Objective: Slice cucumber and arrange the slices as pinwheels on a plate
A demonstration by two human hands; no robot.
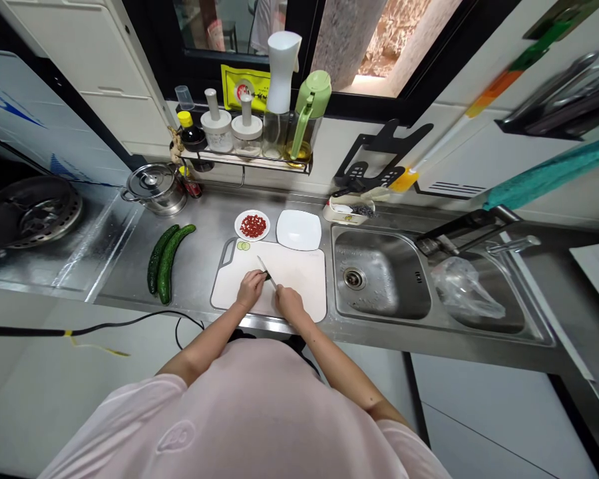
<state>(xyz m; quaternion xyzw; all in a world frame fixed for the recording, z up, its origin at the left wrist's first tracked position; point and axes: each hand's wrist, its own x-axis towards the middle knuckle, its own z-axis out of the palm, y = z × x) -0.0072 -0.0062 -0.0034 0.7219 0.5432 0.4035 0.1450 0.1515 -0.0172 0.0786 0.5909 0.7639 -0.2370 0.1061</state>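
My right hand [289,303] is closed around a knife [271,278], its blade pointing up and left over the white cutting board [299,273]. My left hand [251,289] is closed beside the blade, with a small dark thing at its fingertips that I cannot make out. Two pale green cucumber slices [243,246] lie at the board's upper left corner. Behind the board stand a plate of chopped red pieces [253,226] and a white square plate [299,230]. Two whole cucumbers [168,263] rest on the steel counter to the left.
A double sink [379,279] lies right of the board, with a plastic bag [466,287] in its far basin. A lidded pot [154,188] and a wok [30,209] are at the left. Bottles and jars fill a wall shelf [249,158]. A cable [130,318] crosses below the counter edge.
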